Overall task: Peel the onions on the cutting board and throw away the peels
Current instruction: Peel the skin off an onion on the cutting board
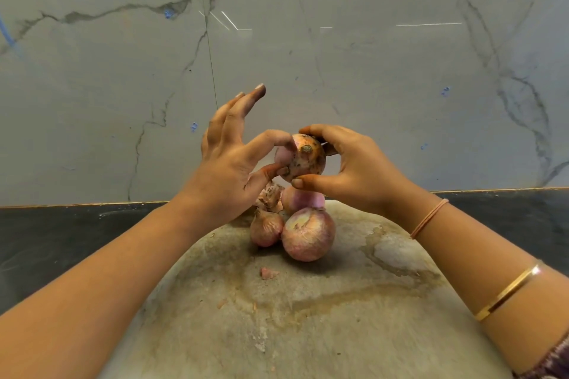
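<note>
Two bare forearms reach in from the bottom corners; the right one wears a gold bangle (508, 292) and, at the wrist, a thin pink band (429, 218). Beneath them lies a round, stained cutting board (338, 317) on a dark bench (46, 240). A small peel scrap (268, 273) lies alone near the board's middle. Just beyond it sit a large onion (308, 234) and a small onion (266, 231), touching side by side, both in pink papery skin. Behind them rests a partly peeled onion (300, 200) with loose peels (271, 194) to its left. Above this pile, off the board, both hands hold the held onion (303, 160), its root end facing the viewer. The right grip (354, 169) is curled round the onion's right side, thumb underneath. The left grip (228, 163) pinches the onion's left edge between thumb and forefinger, its other fingers stretched upward. Behind stands a grey veined marble wall (308, 40).
</note>
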`<state>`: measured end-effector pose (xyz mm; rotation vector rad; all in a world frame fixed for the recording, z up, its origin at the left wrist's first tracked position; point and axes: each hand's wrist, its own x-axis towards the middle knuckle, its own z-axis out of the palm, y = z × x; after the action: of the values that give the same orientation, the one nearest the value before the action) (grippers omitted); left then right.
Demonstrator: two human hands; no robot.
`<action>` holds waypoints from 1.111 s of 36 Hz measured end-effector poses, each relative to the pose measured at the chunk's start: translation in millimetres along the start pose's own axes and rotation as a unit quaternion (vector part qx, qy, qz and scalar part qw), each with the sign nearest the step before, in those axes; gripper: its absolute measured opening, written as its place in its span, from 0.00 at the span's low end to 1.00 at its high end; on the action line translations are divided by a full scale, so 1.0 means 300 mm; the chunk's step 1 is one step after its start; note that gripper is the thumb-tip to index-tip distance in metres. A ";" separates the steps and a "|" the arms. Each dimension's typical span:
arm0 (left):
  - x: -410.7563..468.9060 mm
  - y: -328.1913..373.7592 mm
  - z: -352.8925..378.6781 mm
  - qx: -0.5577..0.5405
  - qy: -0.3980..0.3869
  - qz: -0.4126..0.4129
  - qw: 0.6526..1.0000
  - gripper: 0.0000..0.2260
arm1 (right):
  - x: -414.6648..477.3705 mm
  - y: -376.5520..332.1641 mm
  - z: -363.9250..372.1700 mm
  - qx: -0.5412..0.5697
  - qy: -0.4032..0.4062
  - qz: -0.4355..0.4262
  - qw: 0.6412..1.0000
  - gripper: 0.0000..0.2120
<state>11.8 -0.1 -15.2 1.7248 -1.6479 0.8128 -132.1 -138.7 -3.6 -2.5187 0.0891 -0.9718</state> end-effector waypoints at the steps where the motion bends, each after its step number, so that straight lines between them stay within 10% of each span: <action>1: -0.001 0.001 0.001 0.002 -0.001 0.002 1.000 0.10 | 0.000 -0.001 0.000 -0.002 0.001 -0.001 1.000 0.31; 26: 0.003 0.012 -0.005 -0.021 0.017 -0.024 0.999 0.12 | -0.002 0.003 0.011 -0.019 -0.019 0.005 1.000 0.39; 40: -0.015 -0.008 0.001 0.034 -0.061 -0.071 0.995 0.04 | 0.010 0.021 -0.004 0.210 0.059 0.106 0.970 0.26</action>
<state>14.1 2.6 -19.1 1.9491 -1.5705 0.7174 -130.1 -145.6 -3.6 -2.0202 0.1654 -0.9405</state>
